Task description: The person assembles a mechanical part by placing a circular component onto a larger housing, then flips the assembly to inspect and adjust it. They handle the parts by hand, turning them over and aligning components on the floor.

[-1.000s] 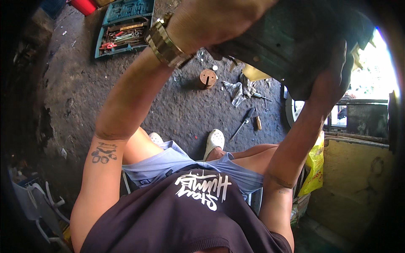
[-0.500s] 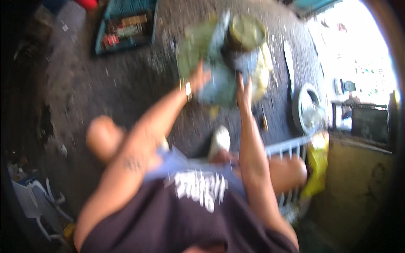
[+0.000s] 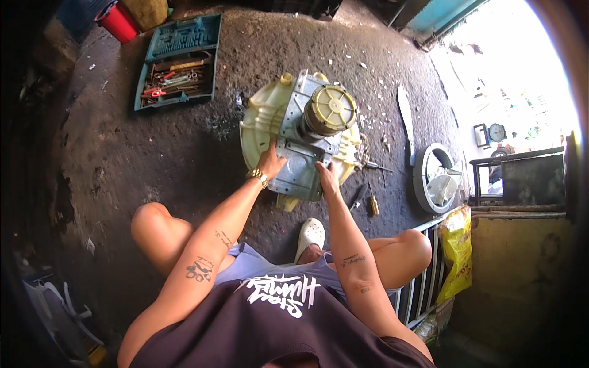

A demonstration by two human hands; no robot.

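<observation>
A washing-machine tub assembly with a cream plastic base [image 3: 261,132] rests on the dark ground in front of me. Across it runs a grey metal bracket plate [image 3: 297,175] with holes. A cylindrical motor-like unit with a round, ribbed yellowish cap [image 3: 332,109] stands up from the plate. My left hand [image 3: 270,162], a gold watch on its wrist, grips the near part of the plate's left edge. On the opposite edge my right hand [image 3: 327,178] holds on, thumb on top. The undersides of both grips are hidden.
A teal toolbox [image 3: 218,64] with hand tools lies open at the back left, near a red bucket [image 3: 120,23]. At right are a wooden-handled screwdriver [image 3: 373,205], a dark-handled tool [image 3: 359,197], a long blade [image 3: 406,126] and a grey ring [image 3: 421,179] with clear pieces inside.
The tub assembly sits nearer to me and turned somewhat from its earlier angle. Both my hands have come closer with it, and the picture is sharp now instead of blurred.
</observation>
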